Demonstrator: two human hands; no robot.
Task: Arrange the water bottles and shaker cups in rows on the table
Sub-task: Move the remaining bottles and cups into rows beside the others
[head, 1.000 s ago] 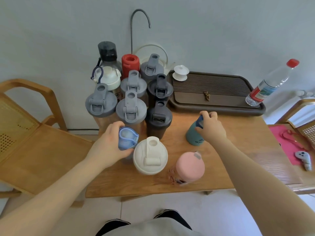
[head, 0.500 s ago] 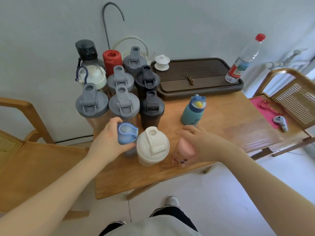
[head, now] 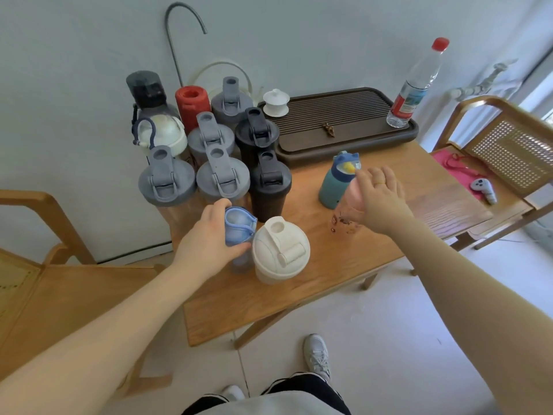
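Observation:
My left hand (head: 209, 238) grips a small bottle with a blue lid (head: 238, 227) at the table's front left, beside a cream shaker cup (head: 279, 250). My right hand (head: 380, 202) is closed over the pink-lidded clear bottle (head: 348, 205), holding it next to a teal bottle with a blue cartoon cap (head: 338, 181). Behind stand rows of shakers: grey ones (head: 166, 182) (head: 223, 178) (head: 211, 139) (head: 232, 101), black ones (head: 270, 182) (head: 257, 134), a white-lidded bottle (head: 163, 134), a red bottle (head: 191, 101) and a black-capped bottle (head: 146, 88).
A dark tea tray (head: 344, 121) at the back holds a white lidded cup (head: 276, 101) and a clear plastic water bottle with a red cap (head: 416, 85). Wooden chairs (head: 505, 139) (head: 36, 265) flank the wooden table (head: 299, 295). A controller (head: 483, 188) lies on the right chair.
My right hand left the teal bottle, took hold of the pink-lidded bottle and carried it back to the right, beside the teal one. My left hand stays on the blue-lidded bottle.

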